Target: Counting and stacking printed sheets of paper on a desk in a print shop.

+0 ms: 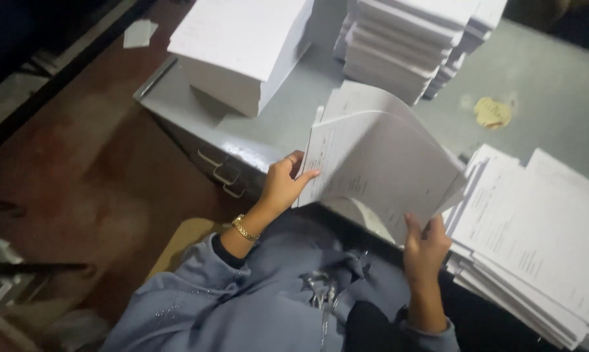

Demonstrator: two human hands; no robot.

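Printed sheets (379, 163) arch in a loose bundle over the near edge of the grey desk (542, 78), held between both your hands. Your left hand (283, 184) pinches the bundle's left edge, thumb pressed on the top page, wrist bent back with a gold bracelet (245, 229) on it. Your right hand (426, 248) clamps the near right corner from below, fingers curled upward. Three paper stacks surround the bundle: one thick block (242, 45) far left, one stepped pile (405, 45) far centre, one fanned pile (536, 241) just right, touching your right hand's side. A yellow scrap (492, 112) lies far right.
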